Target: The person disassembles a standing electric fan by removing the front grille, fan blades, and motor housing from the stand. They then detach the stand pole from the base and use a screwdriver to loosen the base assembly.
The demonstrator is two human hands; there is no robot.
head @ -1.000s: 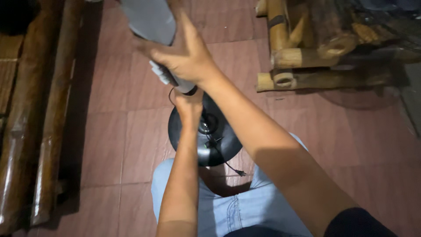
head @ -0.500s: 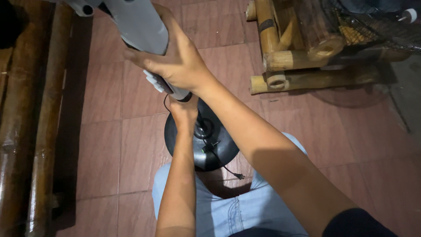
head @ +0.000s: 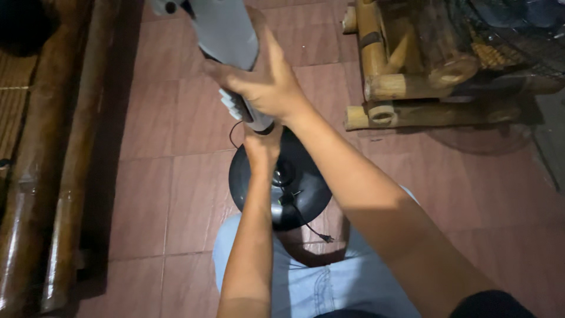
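Right hand [head: 268,88] wrapped round the grey fan housing [head: 226,29], fingers spread over its lower end, w/ white buttons [head: 231,105] just under the thumb side. Left hand [head: 262,147] closed on the pole right below, mostly hidden behind the right wrist. Housing sits up top, tilted toward upper left, directly over the black round base [head: 306,188]. Base flat on the red tile floor [head: 165,176], btwn the person's knees in pale jeans [head: 306,282]. Thin black cord [head: 309,227] trails off the base, plug end on the tile. Bamboo frame [head: 382,70] at upper right, dark wood bench [head: 35,176] along left edge.
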